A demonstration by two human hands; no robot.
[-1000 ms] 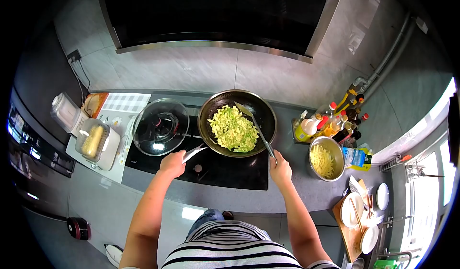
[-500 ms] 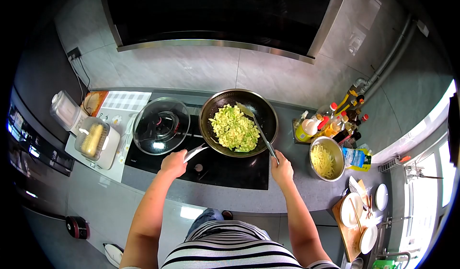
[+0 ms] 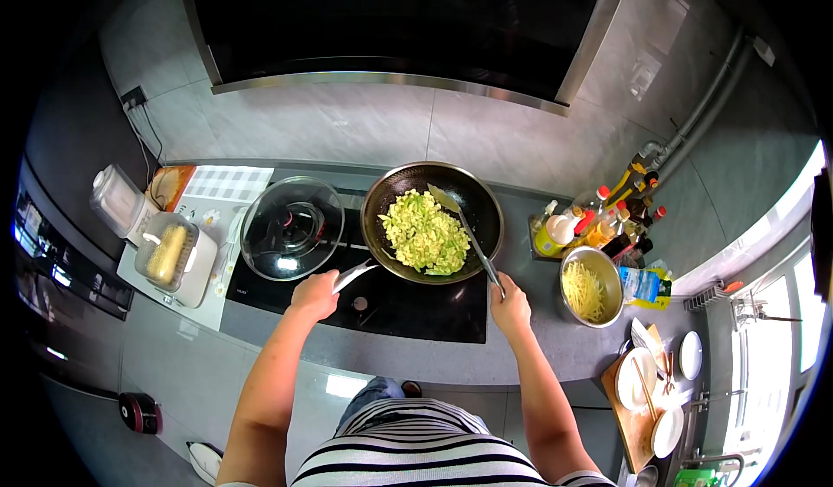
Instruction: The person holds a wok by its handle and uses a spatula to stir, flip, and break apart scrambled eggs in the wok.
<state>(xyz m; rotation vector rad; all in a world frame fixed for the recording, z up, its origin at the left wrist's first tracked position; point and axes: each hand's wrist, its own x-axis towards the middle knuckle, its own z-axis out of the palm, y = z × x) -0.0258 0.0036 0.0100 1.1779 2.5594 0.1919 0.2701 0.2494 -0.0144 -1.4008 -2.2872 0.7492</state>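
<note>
My left hand (image 3: 315,296) is closed around the metal handle of a dark wok (image 3: 468,194) that sits on the black cooktop (image 3: 425,316). Inside the wok lies a heap of chopped scrambled egg with green pieces (image 3: 423,233). My right hand (image 3: 510,303) grips the handle of a spatula (image 3: 472,240). Its blade rests at the upper right side of the heap, against the food and the wok's inner wall. A glass lid (image 3: 293,227) with a dark knob lies on the left part of the cooktop.
Right of the wok stand several seasoning bottles (image 3: 599,227) and a steel bowl (image 3: 614,292) of pale shreds. Farther right, plates (image 3: 632,383) lie on a wooden board (image 3: 640,452). A white appliance (image 3: 195,270) is at the left; the range hood (image 3: 390,77) hangs above.
</note>
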